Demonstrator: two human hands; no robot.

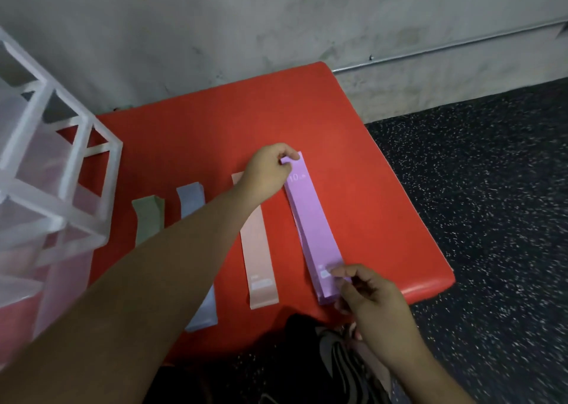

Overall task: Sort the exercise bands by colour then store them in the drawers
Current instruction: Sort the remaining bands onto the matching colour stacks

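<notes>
Four flat exercise bands lie side by side on a red padded bench (233, 117). From left to right they are a green band (148, 219), a blue band (191, 196), a pink band (258, 262) and a purple band (312, 225). My left hand (270, 170) pinches the far end of the purple band. My right hand (367, 296) pinches its near end at the bench's front edge. My left forearm crosses over the blue and pink bands and hides their middles.
A translucent plastic drawer unit (46, 188) stands on the bench's left side. A grey wall rises behind the bench. Dark speckled floor (491, 204) lies to the right. My shoe (341, 360) shows below the bench's front edge.
</notes>
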